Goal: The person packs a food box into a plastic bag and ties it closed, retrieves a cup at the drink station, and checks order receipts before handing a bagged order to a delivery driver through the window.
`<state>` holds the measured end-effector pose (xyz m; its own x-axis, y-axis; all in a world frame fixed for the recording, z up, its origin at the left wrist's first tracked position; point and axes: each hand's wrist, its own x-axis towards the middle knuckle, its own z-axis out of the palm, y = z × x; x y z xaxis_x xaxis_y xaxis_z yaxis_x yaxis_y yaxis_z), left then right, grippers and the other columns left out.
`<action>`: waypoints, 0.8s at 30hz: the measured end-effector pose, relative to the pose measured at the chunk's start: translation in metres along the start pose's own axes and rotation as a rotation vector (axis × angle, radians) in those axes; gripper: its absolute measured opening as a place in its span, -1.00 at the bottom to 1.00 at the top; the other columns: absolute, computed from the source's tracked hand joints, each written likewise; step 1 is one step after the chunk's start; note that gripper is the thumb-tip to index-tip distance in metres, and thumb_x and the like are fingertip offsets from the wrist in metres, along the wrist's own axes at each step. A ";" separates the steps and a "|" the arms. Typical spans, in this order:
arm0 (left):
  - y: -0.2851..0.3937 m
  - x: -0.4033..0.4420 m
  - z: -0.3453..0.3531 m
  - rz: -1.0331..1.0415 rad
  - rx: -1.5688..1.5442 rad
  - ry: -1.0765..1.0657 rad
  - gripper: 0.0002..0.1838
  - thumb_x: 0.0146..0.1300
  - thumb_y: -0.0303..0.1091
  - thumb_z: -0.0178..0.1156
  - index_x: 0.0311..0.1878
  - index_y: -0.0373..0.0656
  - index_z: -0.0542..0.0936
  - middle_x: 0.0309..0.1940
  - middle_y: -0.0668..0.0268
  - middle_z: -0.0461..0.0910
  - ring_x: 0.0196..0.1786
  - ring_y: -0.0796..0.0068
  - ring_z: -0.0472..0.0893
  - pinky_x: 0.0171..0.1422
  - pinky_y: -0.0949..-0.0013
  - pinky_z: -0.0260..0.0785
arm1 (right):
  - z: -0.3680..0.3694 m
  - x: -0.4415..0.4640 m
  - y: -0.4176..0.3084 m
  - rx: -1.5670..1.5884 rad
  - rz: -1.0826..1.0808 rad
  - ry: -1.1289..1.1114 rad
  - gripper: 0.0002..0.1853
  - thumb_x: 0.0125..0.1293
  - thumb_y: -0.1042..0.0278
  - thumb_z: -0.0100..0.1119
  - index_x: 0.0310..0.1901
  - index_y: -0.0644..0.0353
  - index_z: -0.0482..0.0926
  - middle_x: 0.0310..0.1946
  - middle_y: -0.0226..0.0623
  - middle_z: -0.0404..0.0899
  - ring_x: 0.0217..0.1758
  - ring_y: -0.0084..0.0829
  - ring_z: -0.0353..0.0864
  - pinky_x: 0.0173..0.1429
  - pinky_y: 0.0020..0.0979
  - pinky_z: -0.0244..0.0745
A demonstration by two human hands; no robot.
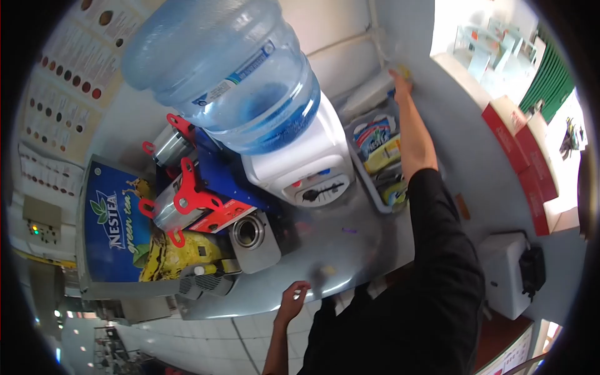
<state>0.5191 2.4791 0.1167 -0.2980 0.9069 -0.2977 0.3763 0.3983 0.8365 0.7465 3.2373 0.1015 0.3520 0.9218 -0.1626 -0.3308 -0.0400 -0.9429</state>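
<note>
My right hand point(402, 86) is stretched to the back corner of the metal counter point(312, 250). It is beside a small yellow item point(405, 73) and a long whitish object point(369, 94). Most of its fingers are hidden, so I cannot tell whether it grips anything. Below that forearm is a grey tray point(369, 181) with Nestea packs point(373, 134) and yellow packets point(382, 156) in it. My left hand point(292, 301) hovers near the counter's front edge, fingers loosely curled with a gap at the thumb. Nothing shows in it.
A white water dispenser point(306, 159) carries a large blue bottle point(231, 75). To its left are metal canisters with red parts point(187, 194), a steel device with a round opening point(250, 240) and a Nestea panel point(115, 219). Red boxes point(512, 134) line the right ledge.
</note>
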 end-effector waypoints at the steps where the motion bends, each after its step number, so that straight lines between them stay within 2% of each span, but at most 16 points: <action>1: 0.006 0.001 -0.001 0.008 0.018 -0.054 -0.84 0.46 -0.37 0.13 0.00 -0.13 0.62 -0.09 0.35 0.70 -0.06 0.51 0.65 -0.03 0.38 0.46 | 0.001 0.006 0.015 -0.001 0.048 0.041 0.12 -0.16 0.03 0.69 0.43 0.23 0.27 0.32 -0.10 0.35 0.25 -0.16 0.46 0.24 -0.12 0.44; 4: 0.017 -0.007 -0.001 0.011 0.063 -0.071 -0.84 0.46 -0.36 0.13 0.00 -0.15 0.62 -0.11 0.35 0.69 -0.05 0.50 0.65 -0.01 0.38 0.46 | 0.029 0.024 0.023 -0.080 0.047 0.036 0.06 -0.16 0.07 0.69 0.37 0.32 0.32 0.30 -0.09 0.39 0.27 -0.19 0.46 0.29 -0.16 0.41; 6: 0.012 -0.013 -0.001 -0.028 0.035 -0.057 -0.85 0.45 -0.37 0.16 -0.01 -0.15 0.62 -0.11 0.33 0.70 -0.03 0.47 0.65 0.02 0.37 0.48 | 0.035 0.012 0.024 -0.268 -0.092 -0.103 -0.06 -0.18 0.14 0.68 0.26 0.36 0.42 0.19 -0.09 0.50 0.25 -0.22 0.48 0.32 -0.25 0.39; 9: 0.002 -0.014 -0.003 -0.051 0.021 -0.067 -0.86 0.44 -0.38 0.16 -0.02 -0.14 0.62 -0.10 0.34 0.69 -0.03 0.49 0.65 0.01 0.37 0.48 | 0.041 -0.042 -0.008 -0.037 -0.178 -0.227 0.02 -0.14 0.08 0.65 0.32 0.39 0.32 0.24 -0.05 0.42 0.25 -0.17 0.47 0.27 -0.23 0.45; 12: 0.001 -0.008 -0.001 -0.030 -0.002 -0.110 -0.88 0.44 -0.41 0.15 -0.05 -0.14 0.63 -0.12 0.35 0.69 -0.05 0.51 0.65 -0.02 0.38 0.46 | 0.052 -0.071 -0.029 -0.084 -0.465 -0.215 -0.08 -0.16 0.09 0.65 0.21 0.40 0.40 0.05 -0.01 0.56 0.07 -0.18 0.61 0.15 -0.23 0.54; 14: 0.012 0.007 -0.003 -0.005 -0.019 -0.130 -0.88 0.44 -0.45 0.13 -0.06 -0.15 0.64 -0.14 0.33 0.69 -0.07 0.51 0.64 -0.04 0.40 0.44 | 0.044 -0.117 -0.072 -0.174 -0.518 -0.074 -0.15 -0.14 0.17 0.63 0.18 0.38 0.43 0.03 -0.04 0.58 0.06 -0.23 0.62 0.12 -0.24 0.57; 17: 0.037 0.033 -0.008 0.174 -0.048 -0.121 -0.87 0.41 -0.49 0.10 -0.10 -0.18 0.64 -0.18 0.29 0.69 -0.11 0.50 0.64 -0.05 0.42 0.41 | 0.002 -0.183 -0.160 -0.062 -0.750 -0.134 -0.19 -0.14 0.19 0.62 0.14 0.40 0.45 0.03 -0.08 0.58 0.05 -0.26 0.63 0.11 -0.23 0.59; 20: 0.093 0.063 -0.014 0.422 -0.122 -0.163 -0.86 0.39 -0.54 0.08 -0.10 -0.24 0.61 -0.20 0.24 0.65 -0.11 0.45 0.63 -0.03 0.41 0.42 | -0.060 -0.254 -0.235 -0.058 -0.775 -0.300 -0.26 -0.03 0.13 0.59 0.13 0.39 0.49 -0.04 -0.13 0.64 0.03 -0.30 0.63 0.19 -0.28 0.50; 21: 0.124 0.074 -0.012 0.531 -0.163 -0.164 -0.85 0.37 -0.55 0.08 -0.08 -0.25 0.60 -0.17 0.22 0.64 -0.08 0.41 0.63 0.01 0.39 0.43 | -0.077 -0.290 -0.251 -0.020 -0.788 -0.275 -0.34 0.02 0.20 0.56 0.11 0.39 0.53 -0.10 -0.13 0.67 -0.03 -0.30 0.66 0.17 -0.28 0.52; 22: 0.154 0.078 -0.015 0.624 -0.197 -0.174 -0.84 0.35 -0.57 0.08 -0.05 -0.26 0.58 -0.13 0.20 0.62 -0.05 0.36 0.62 0.05 0.37 0.43 | -0.100 -0.336 -0.260 -0.105 -0.697 -0.304 -0.29 -0.04 0.19 0.58 0.12 0.39 0.51 -0.04 -0.11 0.63 0.01 -0.29 0.64 0.16 -0.25 0.54; 23: 0.185 0.083 -0.012 0.800 -0.218 -0.087 -0.78 0.28 -0.55 0.15 -0.01 -0.28 0.57 -0.04 0.14 0.59 0.01 0.27 0.60 0.15 0.31 0.41 | -0.117 -0.380 -0.272 -0.178 -0.618 -0.333 -0.25 -0.09 0.19 0.60 0.13 0.39 0.49 0.02 -0.10 0.60 0.06 -0.28 0.63 0.15 -0.22 0.56; 24: 0.191 0.096 -0.002 0.884 -0.255 -0.091 -0.53 0.21 -0.47 0.26 0.20 -0.32 0.46 0.16 0.02 0.48 0.22 0.10 0.50 0.32 0.22 0.33 | -0.128 -0.416 -0.280 -0.245 -0.551 -0.370 -0.20 -0.14 0.19 0.62 0.14 0.39 0.47 0.08 -0.08 0.56 0.10 -0.27 0.62 0.14 -0.20 0.59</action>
<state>0.5606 2.6418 0.2484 0.0796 0.8783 0.4714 0.2261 -0.4764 0.8496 0.8052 2.8160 0.3960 0.0763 0.9015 0.4260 0.0316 0.4249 -0.9047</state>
